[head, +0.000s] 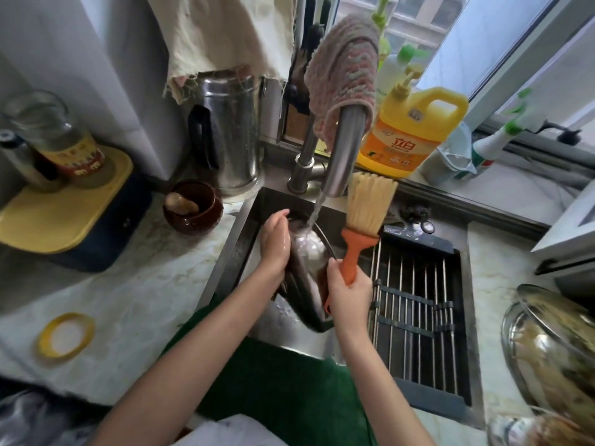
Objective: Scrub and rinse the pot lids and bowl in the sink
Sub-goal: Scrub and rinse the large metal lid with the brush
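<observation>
Orange brush [360, 233] in right hand [349, 292], left hand [273, 243] holds lid [307, 249] under tap [343, 146]

Pale marble-look stone countertop [154, 284] across lower L, more of same on far R. Plain grey-white wall [80, 43] at upper L, meeting counter at the back. White-framed window [502, 49] at upper R, frame lines slanted by wide lens; pale sill [531, 178] just below. Daylight in thru glass, bright on sill, softer on counter at L. Grey high-rise facade [415, 17] outside, blurred, no detail.
</observation>
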